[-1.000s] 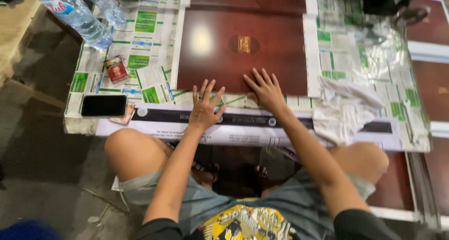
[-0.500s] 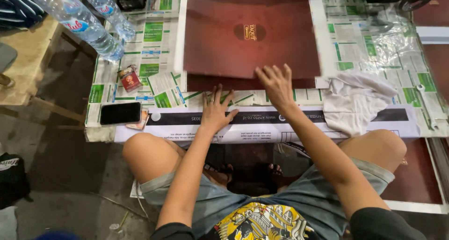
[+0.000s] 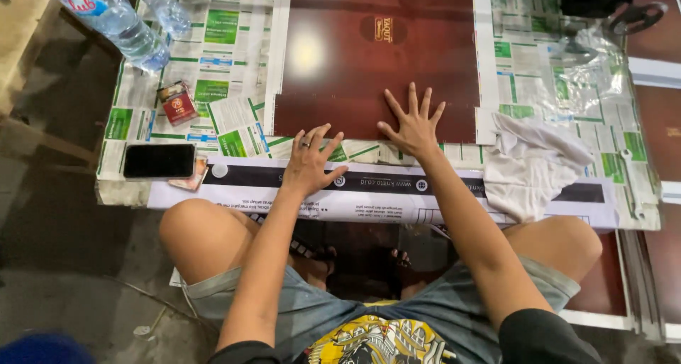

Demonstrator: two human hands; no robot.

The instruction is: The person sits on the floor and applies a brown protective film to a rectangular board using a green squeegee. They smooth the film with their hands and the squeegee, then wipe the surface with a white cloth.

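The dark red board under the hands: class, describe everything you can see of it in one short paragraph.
The dark red board is a flat, glossy rectangular panel, reddish brown like varnished wood, with a bright glare spot and a small gold oval emblem near its top. It lies flat on the newspaper-covered table, bordered by pale strips on its left and right. The right hand presses flat on its near edge, fingers spread. The left hand rests just below it on the newspaper and a white strip.

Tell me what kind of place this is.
Probably an informal workshop. A glossy dark red panel lies on a low table covered in newspaper, both hands flat, with a white rag alongside.
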